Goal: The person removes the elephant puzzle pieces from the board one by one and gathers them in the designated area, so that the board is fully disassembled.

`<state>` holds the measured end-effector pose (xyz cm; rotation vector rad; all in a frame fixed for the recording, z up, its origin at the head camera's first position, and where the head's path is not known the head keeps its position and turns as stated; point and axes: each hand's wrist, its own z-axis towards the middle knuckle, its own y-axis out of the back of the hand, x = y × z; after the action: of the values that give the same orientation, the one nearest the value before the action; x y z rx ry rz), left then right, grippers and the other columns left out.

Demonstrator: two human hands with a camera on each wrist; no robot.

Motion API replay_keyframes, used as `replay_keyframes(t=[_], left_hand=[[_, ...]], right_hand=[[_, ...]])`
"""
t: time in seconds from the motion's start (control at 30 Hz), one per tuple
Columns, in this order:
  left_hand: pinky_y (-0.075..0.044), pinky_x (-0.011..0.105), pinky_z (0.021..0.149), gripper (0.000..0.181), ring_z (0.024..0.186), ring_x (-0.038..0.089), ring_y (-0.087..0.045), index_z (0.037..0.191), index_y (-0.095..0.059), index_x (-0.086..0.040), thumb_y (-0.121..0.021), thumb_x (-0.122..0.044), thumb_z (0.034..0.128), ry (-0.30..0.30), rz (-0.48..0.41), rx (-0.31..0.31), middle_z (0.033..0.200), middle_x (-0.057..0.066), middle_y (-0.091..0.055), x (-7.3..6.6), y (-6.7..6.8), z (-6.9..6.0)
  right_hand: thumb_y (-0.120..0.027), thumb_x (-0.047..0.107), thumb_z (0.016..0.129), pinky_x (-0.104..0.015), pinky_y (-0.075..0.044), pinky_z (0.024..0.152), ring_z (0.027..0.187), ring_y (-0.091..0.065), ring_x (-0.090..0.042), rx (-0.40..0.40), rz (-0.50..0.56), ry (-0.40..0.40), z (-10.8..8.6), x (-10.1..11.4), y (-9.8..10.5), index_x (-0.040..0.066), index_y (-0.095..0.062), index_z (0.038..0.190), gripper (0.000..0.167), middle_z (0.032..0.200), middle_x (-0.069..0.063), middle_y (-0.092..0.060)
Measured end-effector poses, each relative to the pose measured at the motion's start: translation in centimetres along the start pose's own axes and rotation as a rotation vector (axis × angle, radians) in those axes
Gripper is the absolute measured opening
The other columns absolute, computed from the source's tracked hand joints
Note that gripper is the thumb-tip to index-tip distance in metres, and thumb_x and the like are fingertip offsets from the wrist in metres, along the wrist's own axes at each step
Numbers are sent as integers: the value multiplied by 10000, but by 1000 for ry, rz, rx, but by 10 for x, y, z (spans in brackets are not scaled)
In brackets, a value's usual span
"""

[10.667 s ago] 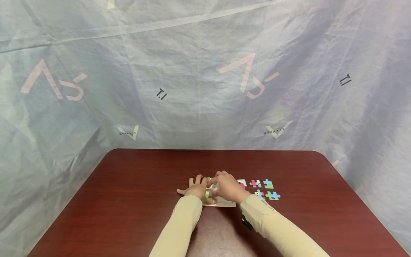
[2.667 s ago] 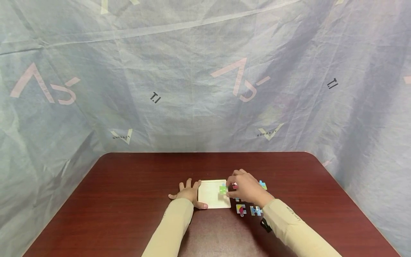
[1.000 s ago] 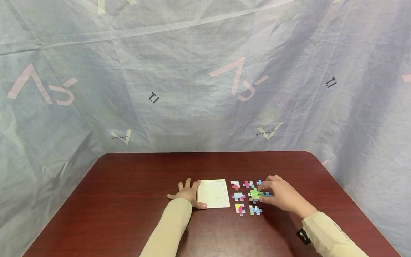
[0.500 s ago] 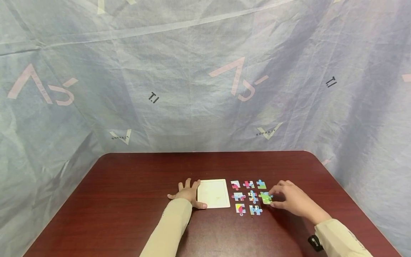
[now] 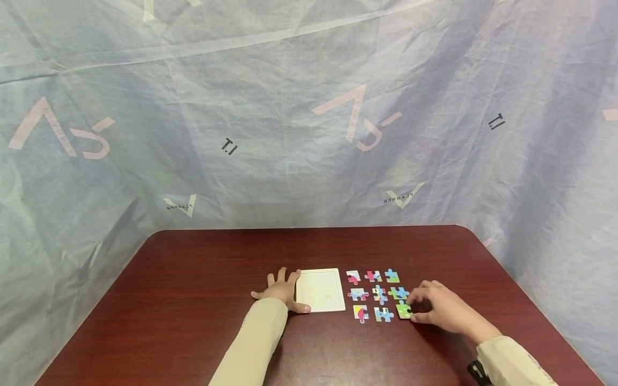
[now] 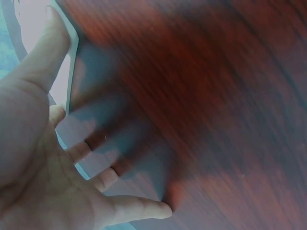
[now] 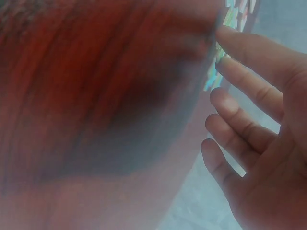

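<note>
A pale, square puzzle tray lies bare on the table. My left hand rests at its left side with fingers spread; the thumb lies on the tray's edge in the left wrist view. To the right of the tray, jigsaw pieces stand apart in rows, such as a blue and white piece. My right hand pinches a green puzzle piece by its right side, at the near right corner of these rows. In the right wrist view the thumb and index finger reach the edge of the pieces.
The dark red wooden table extends around the tray and the pieces. A grey printed cloth hangs behind the table and along both sides.
Pieces left the tray, which shows bare; the rows at right have grown. Over the last second my right hand brought the green piece rightward, then nearer. My left hand stays at the tray.
</note>
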<state>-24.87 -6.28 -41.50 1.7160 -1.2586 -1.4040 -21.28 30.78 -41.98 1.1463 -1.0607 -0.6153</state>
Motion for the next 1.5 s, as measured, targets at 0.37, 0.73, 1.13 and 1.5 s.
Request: replay_keyframes(t=[0.37, 0.73, 1.13, 1.5], left_hand=[[-217, 875, 969, 987, 1492, 470, -173, 1570, -384, -170, -910, -358, 756, -8, 2, 0, 1624, 183, -234, 3, -4, 5], [-220, 874, 968, 988, 1493, 467, -163, 1580, -365, -165, -899, -369, 774, -11, 17, 11, 1631, 190, -220, 2, 2, -1], [-242, 876, 952, 984, 1486, 470, -178, 1578, -369, -162, -895, -390, 777, -32, 30, 10, 1625, 201, -234, -2, 3, 0], [-222, 880, 958, 975, 1496, 501, -160, 1591, -347, -152, -876, -384, 806, -51, 18, 19, 1640, 219, -219, 2, 6, -6]], right_hand=[[-860, 268, 824, -347, -455, 707, 845, -459, -128, 41, 54, -10, -4, 0, -4, 200, -729, 988, 222, 905, 88, -527], [-870, 268, 813, -337, -406, 685, 847, -434, -157, 58, 52, -32, -2, 4, -2, 196, -714, 972, 234, 865, 64, -480], [-868, 295, 812, -356, -434, 702, 857, -461, -158, 83, -1, -12, -1, 4, 6, 197, -737, 1018, 263, 870, 80, -497], [-839, 284, 843, -344, -441, 687, 849, -470, -140, 73, -19, 33, 1, 15, 12, 198, -739, 1024, 223, 875, 93, -515]])
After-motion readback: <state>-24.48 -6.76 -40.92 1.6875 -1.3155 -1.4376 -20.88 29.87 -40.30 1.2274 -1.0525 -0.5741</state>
